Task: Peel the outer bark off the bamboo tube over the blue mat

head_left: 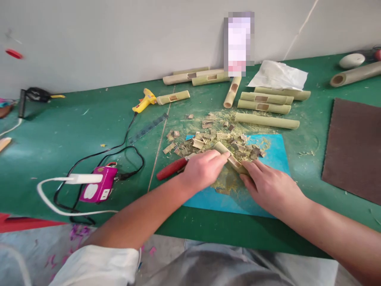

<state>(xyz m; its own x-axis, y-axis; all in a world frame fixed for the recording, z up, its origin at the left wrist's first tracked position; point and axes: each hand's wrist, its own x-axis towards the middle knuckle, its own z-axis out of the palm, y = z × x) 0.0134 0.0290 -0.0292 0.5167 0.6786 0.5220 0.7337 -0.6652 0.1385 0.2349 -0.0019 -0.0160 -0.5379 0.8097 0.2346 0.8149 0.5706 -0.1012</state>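
Note:
A short bamboo tube (220,147) with a rectangular opening cut in its side lies at a slant between my hands, above a blue sheet (276,151). My left hand (205,167) is closed, its fingertips pressed on the tube beside the opening. With fingers and thumb, my right hand (269,184) grips the tube's near right end. Just left of my left hand lies a tool with a red handle (171,169), its front end partly hidden. Bamboo chips (198,143) and shavings are heaped around the tube's far side.
Several bamboo tubes (264,120) lie farther back on the green table (113,123). At left are a yellow glue gun (145,101), a ruler (149,128), cables and a magenta power adapter (98,183). A brown sheet (354,147) lies at right, white paper (278,75) at the back.

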